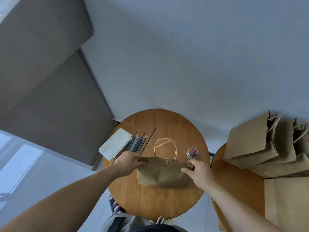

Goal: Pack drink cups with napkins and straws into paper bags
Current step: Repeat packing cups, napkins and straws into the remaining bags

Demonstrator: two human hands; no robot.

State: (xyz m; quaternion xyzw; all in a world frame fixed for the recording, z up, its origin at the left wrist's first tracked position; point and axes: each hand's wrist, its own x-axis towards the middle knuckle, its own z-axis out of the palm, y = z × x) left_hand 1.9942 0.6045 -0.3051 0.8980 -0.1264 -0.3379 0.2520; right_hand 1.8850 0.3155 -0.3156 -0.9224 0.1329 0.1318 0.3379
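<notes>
Hands [127,162] [199,171] pinch creased kraft bag [161,174], round wooden table [167,203].

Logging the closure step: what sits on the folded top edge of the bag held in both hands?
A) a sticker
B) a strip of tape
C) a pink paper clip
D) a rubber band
C: a pink paper clip sits on the folded top of the paper bag, between the left hand and the right hand.

We record a round wooden bench [150,201]. At its left edge lie white napkins [115,144], with wrapped straws [137,144] just beside them. A paper bag [162,174] sits at the centre, and a tub of coloured clips [192,152] near the right edge. A second bench [234,181] alongside carries stacked bags [260,148].
</notes>
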